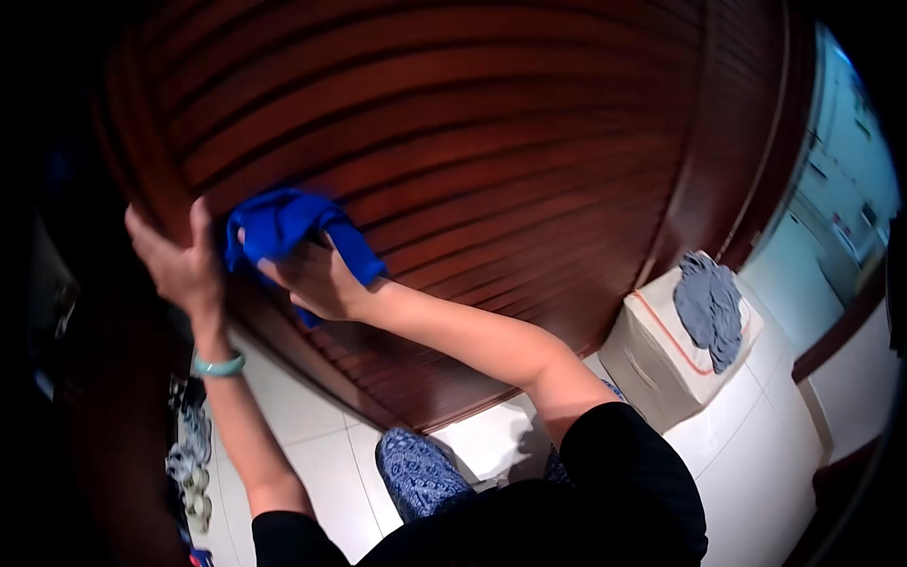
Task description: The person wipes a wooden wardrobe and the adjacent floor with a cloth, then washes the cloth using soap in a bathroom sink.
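Note:
A bright blue cloth is bunched in my right hand, whose fingers wrap into its folds. The cloth lies against the dark reddish-brown slatted door, near its left side. My left hand is raised by the door's left edge, with thumb and fingers apart and nothing in it. A pale green bangle circles my left wrist. Part of my right hand's fingers is covered by the cloth.
A beige storage box stands on the white tiled floor at the right, with a crumpled grey cloth on top. Several shoes line the floor at the left. A bluish-lit room shows through an opening at far right.

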Available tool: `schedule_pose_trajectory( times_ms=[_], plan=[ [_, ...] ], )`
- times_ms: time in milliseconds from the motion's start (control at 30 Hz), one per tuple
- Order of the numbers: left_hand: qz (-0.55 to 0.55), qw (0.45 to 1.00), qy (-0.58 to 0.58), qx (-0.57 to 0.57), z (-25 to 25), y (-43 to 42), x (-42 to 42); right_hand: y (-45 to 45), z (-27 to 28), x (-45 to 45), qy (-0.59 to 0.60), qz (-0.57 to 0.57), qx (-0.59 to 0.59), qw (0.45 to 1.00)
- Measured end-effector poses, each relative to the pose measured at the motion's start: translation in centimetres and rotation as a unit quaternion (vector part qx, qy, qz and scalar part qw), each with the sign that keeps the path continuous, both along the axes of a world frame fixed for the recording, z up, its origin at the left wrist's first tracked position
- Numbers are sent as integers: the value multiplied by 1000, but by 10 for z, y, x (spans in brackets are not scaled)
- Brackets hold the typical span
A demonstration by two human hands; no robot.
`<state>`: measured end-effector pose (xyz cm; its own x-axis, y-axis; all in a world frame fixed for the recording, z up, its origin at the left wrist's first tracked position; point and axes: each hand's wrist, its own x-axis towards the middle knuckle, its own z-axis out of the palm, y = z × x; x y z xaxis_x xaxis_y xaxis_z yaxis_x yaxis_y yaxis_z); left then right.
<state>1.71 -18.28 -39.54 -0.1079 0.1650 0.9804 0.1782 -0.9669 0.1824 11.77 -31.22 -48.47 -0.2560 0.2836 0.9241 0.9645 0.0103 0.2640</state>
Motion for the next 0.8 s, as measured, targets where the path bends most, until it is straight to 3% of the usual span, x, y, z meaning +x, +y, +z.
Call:
schedule_pose_trajectory(
  times_ms=[33, 100, 133, 200, 233, 300, 333, 367, 500, 600, 667, 767, 800],
  plan=[
    [-1, 1000, -5, 4, 1, -1, 0, -20, -1, 11, -51, -2, 23, 998],
    [10, 1000, 1, -2, 1, 4, -1, -56, -7, 42, -31, -31, -8, 999],
    [18, 1000, 3, -7, 1, 3, 0, -75, -15, 62, 122, 139, -18, 983],
    [15, 1000, 4, -14, 1, 6, 1, -137, -22, 101, 132, 36, 17, 990],
    [15, 1000, 5, -16, 1, 6, 1, -176, -22, 120, -15, -235, 56, 970],
    [20, 1000, 1, -5, -1, 11, 4, -240, -23, 145, 66, -317, 77, 943],
    [12, 1000, 4, 5, -2, 15, 5, -266, -34, 176, 109, -232, 154, 954],
    [13, 1000, 6, -3, -3, 14, 6, -299, -37, 201, 92, -263, 176, 944],
    [19, 1000, 10, -7, -5, 14, 8, -396, -38, 265, 199, -352, 324, 855],
    [18, 1000, 10, -2, -6, 18, 8, -373, -39, 262, 290, -324, 387, 813],
    [28, 999, 10, 12, -6, 23, 7, -321, -30, 219, 267, -344, 330, 837],
    [20, 1000, 10, 21, -5, 23, 7, -236, -41, 162, 209, -278, 263, 900],
    [32, 999, 10, 16, -6, 25, 6, -224, -34, 142, 192, -280, 192, 921]
  ],
)
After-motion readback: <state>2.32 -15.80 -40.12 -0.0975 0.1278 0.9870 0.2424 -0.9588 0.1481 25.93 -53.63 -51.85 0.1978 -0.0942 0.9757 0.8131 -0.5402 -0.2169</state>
